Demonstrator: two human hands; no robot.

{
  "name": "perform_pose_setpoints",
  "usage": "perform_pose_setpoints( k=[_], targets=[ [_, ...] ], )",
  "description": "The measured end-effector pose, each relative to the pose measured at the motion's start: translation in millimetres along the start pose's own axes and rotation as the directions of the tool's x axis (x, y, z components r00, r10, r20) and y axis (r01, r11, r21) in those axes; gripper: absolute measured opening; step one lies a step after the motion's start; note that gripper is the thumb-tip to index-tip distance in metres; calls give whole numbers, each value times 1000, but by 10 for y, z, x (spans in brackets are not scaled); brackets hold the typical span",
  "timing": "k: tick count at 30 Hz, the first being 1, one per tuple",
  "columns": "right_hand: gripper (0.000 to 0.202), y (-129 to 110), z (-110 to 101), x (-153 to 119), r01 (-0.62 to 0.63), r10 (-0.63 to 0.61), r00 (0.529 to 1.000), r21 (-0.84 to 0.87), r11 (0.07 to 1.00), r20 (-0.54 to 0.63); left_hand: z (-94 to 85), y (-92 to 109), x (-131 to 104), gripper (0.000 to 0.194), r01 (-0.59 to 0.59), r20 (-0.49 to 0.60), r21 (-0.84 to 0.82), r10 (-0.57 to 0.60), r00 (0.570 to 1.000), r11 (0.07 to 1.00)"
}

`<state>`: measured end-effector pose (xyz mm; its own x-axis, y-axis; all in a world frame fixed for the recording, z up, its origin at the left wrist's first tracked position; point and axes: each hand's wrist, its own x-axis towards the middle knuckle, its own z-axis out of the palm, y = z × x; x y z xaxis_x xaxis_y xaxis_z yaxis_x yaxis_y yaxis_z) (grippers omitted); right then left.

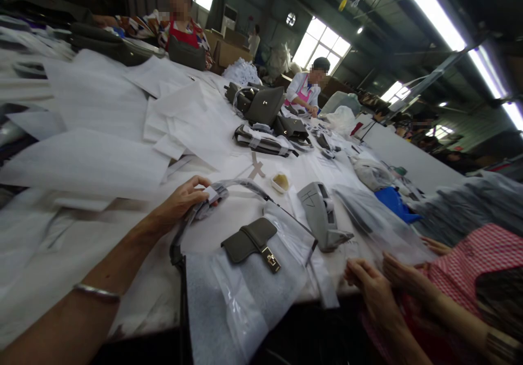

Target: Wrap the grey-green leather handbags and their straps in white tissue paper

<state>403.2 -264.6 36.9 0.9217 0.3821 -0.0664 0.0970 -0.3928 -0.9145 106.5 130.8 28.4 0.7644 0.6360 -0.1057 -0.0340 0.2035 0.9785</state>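
My left hand (188, 200) has its fingers closed on the wrapped strap (245, 182) of a bag, at a piece of white wrapping. The bag body (204, 299), covered in pale grey sheet and clear plastic, lies at the table's front edge. On top of it rests a dark olive flap (251, 239) with a gold clasp (270, 259). My right hand (365, 280) is right of the bag, just below a grey tape dispenser (318, 212). Its fingers are curled together; anything between them is too small to make out.
White sheets (98, 158) are spread at left. Dark bags (265, 106) lie farther back, beyond a small white dish (280, 182). A co-worker's hands (402, 275) are close beside my right hand, near a plastic sheet (379, 229). Other people stand across the table.
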Motion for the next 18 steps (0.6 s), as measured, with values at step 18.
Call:
perform_pose_setpoints(
  k=[18],
  targets=[
    [44, 207, -82, 324, -106, 105, 994, -72, 992, -18, -26, -22, -10, 38, -7, -5, 3, 7, 1000, 1000]
  ],
)
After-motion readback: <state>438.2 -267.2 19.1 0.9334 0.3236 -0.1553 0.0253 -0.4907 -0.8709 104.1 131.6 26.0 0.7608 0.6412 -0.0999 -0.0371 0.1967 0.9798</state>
